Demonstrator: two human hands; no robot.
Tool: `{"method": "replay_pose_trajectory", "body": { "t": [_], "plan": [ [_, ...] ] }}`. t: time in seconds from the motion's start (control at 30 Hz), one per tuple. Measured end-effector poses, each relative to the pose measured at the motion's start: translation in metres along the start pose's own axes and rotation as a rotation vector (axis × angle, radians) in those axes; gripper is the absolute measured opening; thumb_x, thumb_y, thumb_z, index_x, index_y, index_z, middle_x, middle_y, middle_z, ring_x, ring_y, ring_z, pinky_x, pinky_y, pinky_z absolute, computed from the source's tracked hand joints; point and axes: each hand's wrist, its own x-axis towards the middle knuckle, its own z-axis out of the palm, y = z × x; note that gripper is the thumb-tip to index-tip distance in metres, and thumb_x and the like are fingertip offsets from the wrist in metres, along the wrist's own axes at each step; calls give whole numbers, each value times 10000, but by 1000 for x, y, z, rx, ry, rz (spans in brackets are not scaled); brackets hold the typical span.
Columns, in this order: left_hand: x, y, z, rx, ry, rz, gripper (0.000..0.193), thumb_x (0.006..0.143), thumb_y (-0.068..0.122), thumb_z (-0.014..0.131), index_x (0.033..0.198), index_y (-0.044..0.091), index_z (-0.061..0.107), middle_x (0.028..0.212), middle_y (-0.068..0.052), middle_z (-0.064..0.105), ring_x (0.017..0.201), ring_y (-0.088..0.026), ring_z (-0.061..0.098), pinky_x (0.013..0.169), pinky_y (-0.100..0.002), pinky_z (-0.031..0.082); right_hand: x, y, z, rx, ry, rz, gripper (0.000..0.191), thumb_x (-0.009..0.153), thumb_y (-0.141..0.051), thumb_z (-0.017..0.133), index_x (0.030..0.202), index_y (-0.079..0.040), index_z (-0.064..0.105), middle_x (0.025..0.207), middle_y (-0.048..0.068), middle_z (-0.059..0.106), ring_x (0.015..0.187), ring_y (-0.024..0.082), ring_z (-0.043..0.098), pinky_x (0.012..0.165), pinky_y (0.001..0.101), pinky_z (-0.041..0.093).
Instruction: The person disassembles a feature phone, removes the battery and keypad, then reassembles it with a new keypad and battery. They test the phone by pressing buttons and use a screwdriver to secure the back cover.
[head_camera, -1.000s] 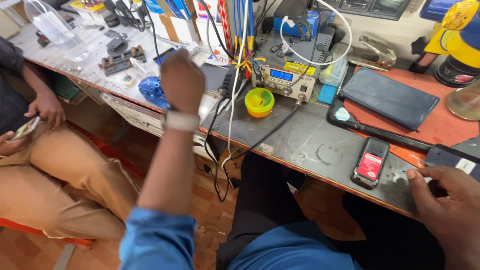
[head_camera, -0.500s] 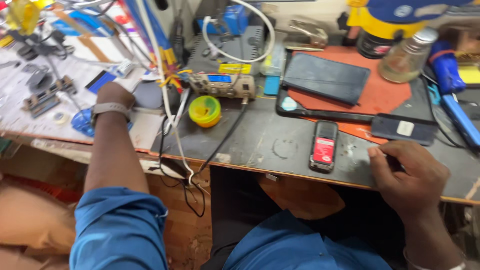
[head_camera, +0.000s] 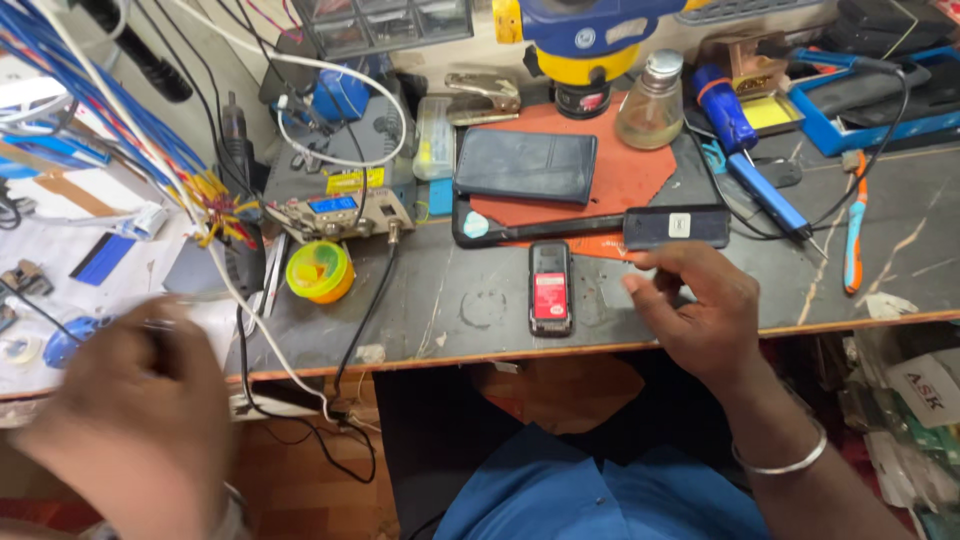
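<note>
Right hand (head_camera: 695, 310) rests loosely curled on the bench, fingertips beside the small phone (head_camera: 551, 287) lying flat at the front edge, while the blurred left hand (head_camera: 140, 420) maybe grips something thin, can't really tell.

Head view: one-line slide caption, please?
Right hand rests beside a small phone on a cluttered repair bench; blurred left hand nearer.

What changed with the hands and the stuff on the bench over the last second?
The left hand pulled back from the tool-strewn end of the bench toward the body and now shows as a blur. The right hand slid inward along the front edge, ending beside the small phone. The phone, the yellow tin and the dark case lie where they were.
</note>
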Motion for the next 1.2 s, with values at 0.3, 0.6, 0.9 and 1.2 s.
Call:
{"method": "replay_pose_trajectory", "body": {
  "t": [0.3, 0.6, 0.9, 1.2],
  "plan": [
    [-29, 184, 14, -1146, -381, 444, 196, 910, 201, 780, 973, 48, 676, 843, -109, 691, 728, -312, 679, 686, -420, 555, -19, -38, -13, 2, -355, -79, 215, 877, -121, 729, 1081, -60, 700, 917, 50, 734, 796, 118, 722, 676, 280, 576],
    [-34, 204, 113, -773, -211, 138, 991, 676, 441, 901, 1377, -84, 439, 1052, -248, 608, 964, -411, 596, 818, -487, 510, 3, 57, -6, 496, -49, 205, 560, 1018, 39, 632, 1463, -64, 310, 1122, 172, 701, 958, 183, 705, 858, 321, 619],
    [-59, 202, 123, -843, -231, 40, 818, 710, 143, 756, 1411, -103, 414, 1034, -177, 627, 947, -361, 591, 908, -492, 489, -2, 60, 2, 456, -59, 209, 635, 966, 99, 624, 1466, -69, 271, 1108, 168, 645, 990, 196, 728, 882, 320, 631],
    [-57, 196, 115, -901, -250, 112, 840, 685, 108, 743, 1429, -85, 404, 1063, -143, 640, 965, -334, 584, 919, -473, 474, -2, 60, 3, 455, -119, 210, 460, 946, 102, 644, 1267, -32, 342, 1109, 181, 686, 990, 171, 719, 877, 297, 616]
  ]
}}
